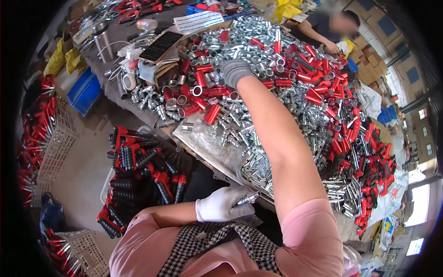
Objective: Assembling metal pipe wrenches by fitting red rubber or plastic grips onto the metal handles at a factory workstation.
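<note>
My left hand, in a white glove, is close to my body with its fingers closed around a silver metal fitting. The fitting's narrow end sticks out to the right. My right arm stretches far across the heap, and my right hand, in a grey glove, is down among silver metal collars and red metal tubes. Its fingers are hidden behind the glove's back and cuff. Below that arm lie many small silver fittings and thin metal pins.
A phone and a steel flask stand at the table's left. Red-and-black handles are piled beside my left arm. Crates of red parts and a blue bin sit farther left. Another person works at the far right.
</note>
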A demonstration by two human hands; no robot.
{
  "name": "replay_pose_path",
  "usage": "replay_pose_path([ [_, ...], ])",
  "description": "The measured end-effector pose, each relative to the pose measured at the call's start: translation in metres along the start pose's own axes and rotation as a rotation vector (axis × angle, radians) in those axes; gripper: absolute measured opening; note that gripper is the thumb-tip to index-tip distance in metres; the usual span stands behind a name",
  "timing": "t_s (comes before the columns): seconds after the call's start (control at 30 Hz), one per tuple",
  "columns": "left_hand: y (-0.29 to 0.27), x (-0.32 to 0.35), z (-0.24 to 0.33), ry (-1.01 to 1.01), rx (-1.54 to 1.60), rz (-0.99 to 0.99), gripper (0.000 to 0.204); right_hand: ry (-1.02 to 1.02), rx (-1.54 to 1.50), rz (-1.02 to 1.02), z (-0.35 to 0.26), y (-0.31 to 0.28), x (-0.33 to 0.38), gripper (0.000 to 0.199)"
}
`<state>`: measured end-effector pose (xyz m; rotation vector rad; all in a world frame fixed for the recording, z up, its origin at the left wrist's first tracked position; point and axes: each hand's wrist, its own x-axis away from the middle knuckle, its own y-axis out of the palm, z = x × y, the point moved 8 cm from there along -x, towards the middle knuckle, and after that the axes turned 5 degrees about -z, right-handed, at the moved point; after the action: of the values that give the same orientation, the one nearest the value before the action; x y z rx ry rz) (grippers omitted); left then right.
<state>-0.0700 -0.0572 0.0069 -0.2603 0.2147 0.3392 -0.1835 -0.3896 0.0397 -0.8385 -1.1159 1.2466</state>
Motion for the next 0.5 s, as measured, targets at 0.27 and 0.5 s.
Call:
replay_pose_path([
  [0.27, 0.004, 0.007, -0.006, -0.034, 0.006, -0.062, 0.059, 0.008, -1.512, 0.341, 0.062, 0.000, 0.182, 0.027],
  [0.5, 0.027, -0.001, -0.012, -0.039, 0.035, -0.159, 0.041, -0.643, -1.234, 0.037, -0.003, 0.002, 0.360, 0.013],
])
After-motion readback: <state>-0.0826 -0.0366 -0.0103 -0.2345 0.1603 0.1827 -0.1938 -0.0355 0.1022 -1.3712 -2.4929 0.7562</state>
